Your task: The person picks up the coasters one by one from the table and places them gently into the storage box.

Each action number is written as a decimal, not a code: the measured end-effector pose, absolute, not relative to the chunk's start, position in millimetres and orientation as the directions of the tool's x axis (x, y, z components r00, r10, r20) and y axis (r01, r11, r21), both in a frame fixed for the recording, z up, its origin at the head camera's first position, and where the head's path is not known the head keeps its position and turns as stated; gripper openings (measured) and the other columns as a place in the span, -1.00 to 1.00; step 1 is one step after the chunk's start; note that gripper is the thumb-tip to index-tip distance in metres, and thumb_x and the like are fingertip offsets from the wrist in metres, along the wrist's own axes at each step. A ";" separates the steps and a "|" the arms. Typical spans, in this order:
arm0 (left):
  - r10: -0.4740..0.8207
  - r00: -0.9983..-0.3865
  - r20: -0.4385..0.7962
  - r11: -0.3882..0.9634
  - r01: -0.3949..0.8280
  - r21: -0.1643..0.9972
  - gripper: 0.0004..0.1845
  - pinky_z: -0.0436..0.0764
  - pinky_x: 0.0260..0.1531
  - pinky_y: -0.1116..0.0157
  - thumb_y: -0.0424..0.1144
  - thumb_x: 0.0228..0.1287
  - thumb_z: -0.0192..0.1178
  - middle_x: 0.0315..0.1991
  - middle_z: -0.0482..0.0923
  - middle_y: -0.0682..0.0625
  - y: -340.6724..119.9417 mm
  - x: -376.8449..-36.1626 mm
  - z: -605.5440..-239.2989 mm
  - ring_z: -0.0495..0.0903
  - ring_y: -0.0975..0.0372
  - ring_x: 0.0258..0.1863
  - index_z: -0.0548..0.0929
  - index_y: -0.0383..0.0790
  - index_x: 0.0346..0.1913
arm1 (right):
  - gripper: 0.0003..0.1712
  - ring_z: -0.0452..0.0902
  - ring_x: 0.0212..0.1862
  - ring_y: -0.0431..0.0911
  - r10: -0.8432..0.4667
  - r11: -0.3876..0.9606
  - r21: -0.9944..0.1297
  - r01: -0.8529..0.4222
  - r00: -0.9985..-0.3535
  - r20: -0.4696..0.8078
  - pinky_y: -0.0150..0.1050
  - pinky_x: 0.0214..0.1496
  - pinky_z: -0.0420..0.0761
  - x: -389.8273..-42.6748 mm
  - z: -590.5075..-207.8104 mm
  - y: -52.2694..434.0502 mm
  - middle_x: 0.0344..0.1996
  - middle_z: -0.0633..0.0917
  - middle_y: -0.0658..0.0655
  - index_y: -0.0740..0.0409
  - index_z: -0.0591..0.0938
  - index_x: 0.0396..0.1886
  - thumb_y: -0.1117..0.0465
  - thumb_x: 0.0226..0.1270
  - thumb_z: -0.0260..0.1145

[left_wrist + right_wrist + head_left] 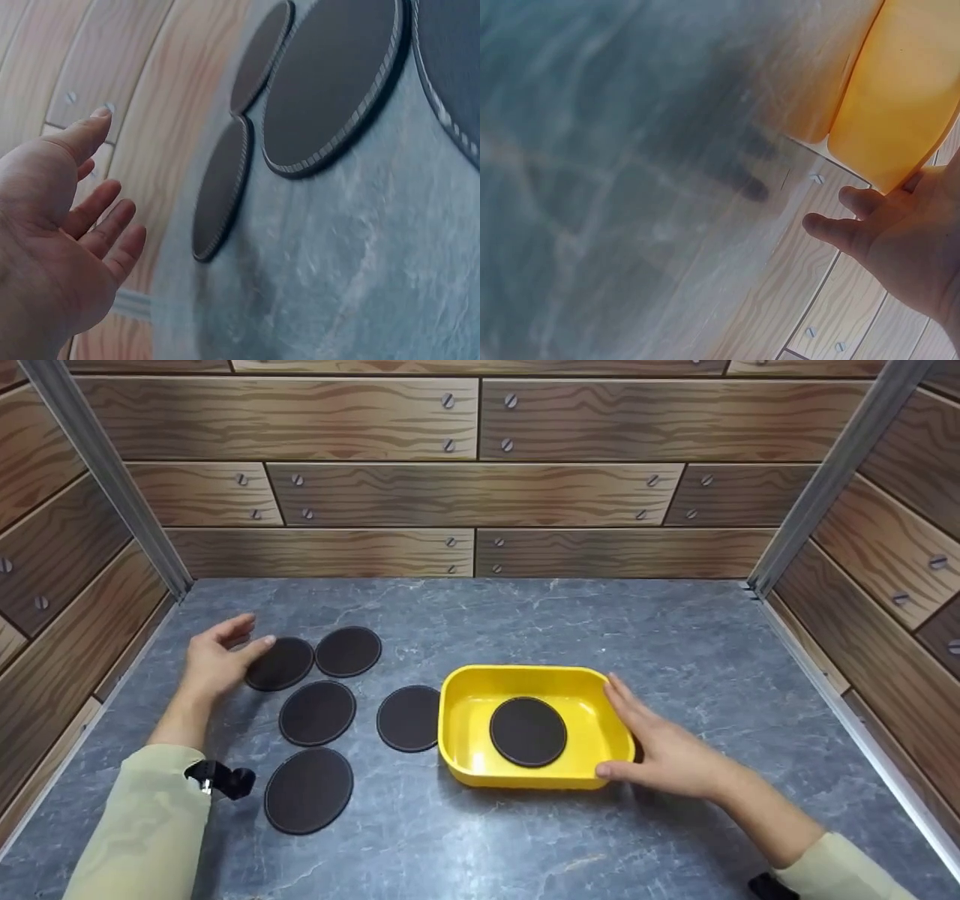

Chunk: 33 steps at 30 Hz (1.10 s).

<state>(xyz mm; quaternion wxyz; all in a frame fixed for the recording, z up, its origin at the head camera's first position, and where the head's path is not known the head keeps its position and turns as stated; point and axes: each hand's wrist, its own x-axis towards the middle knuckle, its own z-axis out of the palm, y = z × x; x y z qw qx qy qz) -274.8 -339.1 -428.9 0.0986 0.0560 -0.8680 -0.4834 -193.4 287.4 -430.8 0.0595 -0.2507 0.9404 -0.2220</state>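
Note:
A yellow tray stands mid-table with one dark round coaster lying flat inside it. My right hand rests against the tray's right wall, fingers straight along the rim and thumb at the front right corner. In the right wrist view that hand lies beside the tray. Several more coasters lie on the table left of the tray. My left hand is open at the edge of the far-left coaster. In the left wrist view the open hand hovers beside a coaster.
The grey marbled tabletop is boxed in by wood-patterned walls at the back and both sides, with metal posts in the corners. One coaster lies close against the tray's left wall. A black wrist strap shows on my left sleeve.

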 end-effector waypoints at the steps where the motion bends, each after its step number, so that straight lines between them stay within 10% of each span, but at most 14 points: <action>1: -0.194 -0.975 0.109 0.523 -0.009 0.852 -0.24 0.49 0.39 0.07 -0.02 0.48 0.38 0.48 0.43 -0.31 -340.5 -275.5 -431.9 0.41 -0.14 0.48 0.40 -0.28 0.58 | 0.31 0.18 0.56 0.39 -0.498 0.777 -0.446 -0.445 -0.867 -0.001 0.39 0.44 0.34 -193.4 -430.7 287.3 0.73 -0.14 0.14 0.07 -0.06 0.78 -0.38 0.34 0.43; 33: -0.051 -0.989 -0.141 0.603 -0.143 0.785 0.05 0.05 0.56 -0.24 0.05 0.46 0.39 0.67 -0.07 -0.42 -351.3 -288.5 -463.5 -0.09 -0.31 0.63 -0.02 -0.25 0.72 | 0.31 0.26 0.52 0.42 -0.494 0.780 -0.443 -0.441 -0.870 -0.003 0.40 0.40 0.39 -191.0 -429.6 287.6 0.74 -0.15 0.13 0.03 -0.07 0.78 -0.37 0.33 0.44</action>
